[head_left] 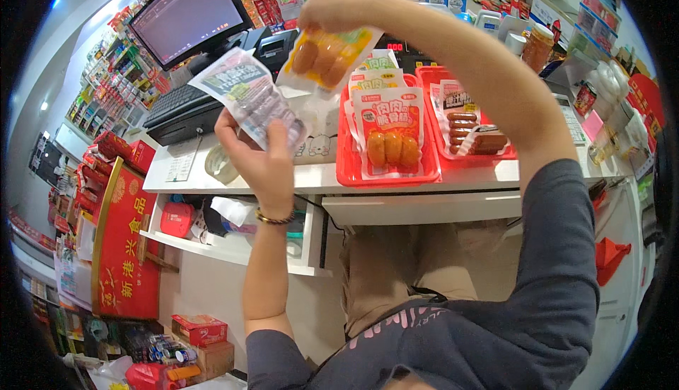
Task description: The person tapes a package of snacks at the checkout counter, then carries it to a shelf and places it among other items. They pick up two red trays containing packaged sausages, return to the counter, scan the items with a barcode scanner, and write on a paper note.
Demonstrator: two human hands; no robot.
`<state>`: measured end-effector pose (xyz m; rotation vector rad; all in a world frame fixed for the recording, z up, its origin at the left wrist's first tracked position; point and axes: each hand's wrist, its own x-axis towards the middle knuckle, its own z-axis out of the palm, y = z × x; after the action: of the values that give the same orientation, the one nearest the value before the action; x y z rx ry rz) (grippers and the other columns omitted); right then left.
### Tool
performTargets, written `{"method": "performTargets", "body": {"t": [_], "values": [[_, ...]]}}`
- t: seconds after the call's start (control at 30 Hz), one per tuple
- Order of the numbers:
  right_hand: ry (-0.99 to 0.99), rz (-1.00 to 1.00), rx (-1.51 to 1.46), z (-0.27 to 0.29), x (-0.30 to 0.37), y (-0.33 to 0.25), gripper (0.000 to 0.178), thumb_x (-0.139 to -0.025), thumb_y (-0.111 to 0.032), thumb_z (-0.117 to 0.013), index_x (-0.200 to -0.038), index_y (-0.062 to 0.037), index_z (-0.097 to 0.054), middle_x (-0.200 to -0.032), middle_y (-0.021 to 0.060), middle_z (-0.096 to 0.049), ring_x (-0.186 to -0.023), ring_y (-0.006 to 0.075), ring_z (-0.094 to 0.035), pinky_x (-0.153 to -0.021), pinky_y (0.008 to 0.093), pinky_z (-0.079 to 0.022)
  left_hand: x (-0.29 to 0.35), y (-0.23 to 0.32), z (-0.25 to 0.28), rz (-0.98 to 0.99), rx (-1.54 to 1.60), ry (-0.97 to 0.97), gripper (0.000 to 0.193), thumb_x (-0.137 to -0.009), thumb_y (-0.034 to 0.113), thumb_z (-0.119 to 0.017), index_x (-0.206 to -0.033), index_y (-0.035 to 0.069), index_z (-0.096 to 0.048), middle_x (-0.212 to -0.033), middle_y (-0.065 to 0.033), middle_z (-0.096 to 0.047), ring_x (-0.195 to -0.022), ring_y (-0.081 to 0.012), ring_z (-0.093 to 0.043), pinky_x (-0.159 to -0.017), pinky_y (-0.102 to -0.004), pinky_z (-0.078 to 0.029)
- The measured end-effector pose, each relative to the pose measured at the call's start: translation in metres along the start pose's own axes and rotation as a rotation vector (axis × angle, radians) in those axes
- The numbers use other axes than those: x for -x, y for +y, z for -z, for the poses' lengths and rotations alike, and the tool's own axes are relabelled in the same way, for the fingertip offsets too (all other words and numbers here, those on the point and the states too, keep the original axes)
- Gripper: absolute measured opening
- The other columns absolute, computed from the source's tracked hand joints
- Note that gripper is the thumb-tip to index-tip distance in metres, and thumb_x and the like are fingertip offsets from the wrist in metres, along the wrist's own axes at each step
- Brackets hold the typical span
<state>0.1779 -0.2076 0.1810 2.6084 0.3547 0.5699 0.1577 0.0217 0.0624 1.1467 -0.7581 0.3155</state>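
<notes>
My left hand (263, 156), a beaded bracelet on its wrist, grips a white and grey food packet (244, 89) with a clear lower part. What lies inside that packet is blurred. Raised beyond it, my right hand (332, 7) pinches a yellow-topped packet of sausages (324, 59) from above, and its clear front shows brown pieces. To the right of both packets stands a red plastic basket (385, 180) holding upright sausage packets, the front one a red and white sausage packet (390, 125). Beside it, a second red basket (488, 155) holds packets of dark sausages (465, 125).
A monitor (187, 15) and black keyboard (180, 101) stand on the counter at the left. Below them, an open drawer (304, 248) juts out with assorted items. A tape roll (221, 165) lies near the counter's front edge. A lidded jar (539, 45) stands at the far right.
</notes>
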Motion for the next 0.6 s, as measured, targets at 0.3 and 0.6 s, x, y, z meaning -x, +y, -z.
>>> {"method": "performTargets", "body": {"t": [0.3,0.6], "values": [[-0.472,0.156,0.063,0.033,0.054,-0.054,0.013,-0.069,-0.017,-0.062,-0.079,-0.0164,-0.072,-0.079,0.0053,-0.069,-0.078,0.0214,-0.065,-0.087,0.0403,-0.038,0.090,-0.016,-0.072,-0.361,-0.544,-0.135,0.039,-0.078,0.005,-0.062,-0.114,0.000,-0.048,-0.104,-0.0193,-0.045,-0.093,-0.0327,-0.051,-0.078,-0.0367,-0.045],[0.139,0.099,-0.343,0.003,0.071,-0.039,0.018,-0.076,-0.013,-0.059,-0.093,-0.0112,-0.066,-0.087,0.0113,-0.065,-0.086,0.0302,-0.063,-0.074,0.0418,-0.049,0.086,-0.019,-0.042,-0.244,-0.588,-0.406,0.049,-0.079,0.017,-0.069,-0.120,-0.001,-0.047,-0.096,-0.0138,-0.052,-0.086,-0.0264,-0.053,-0.078,-0.0356,-0.045]]}}
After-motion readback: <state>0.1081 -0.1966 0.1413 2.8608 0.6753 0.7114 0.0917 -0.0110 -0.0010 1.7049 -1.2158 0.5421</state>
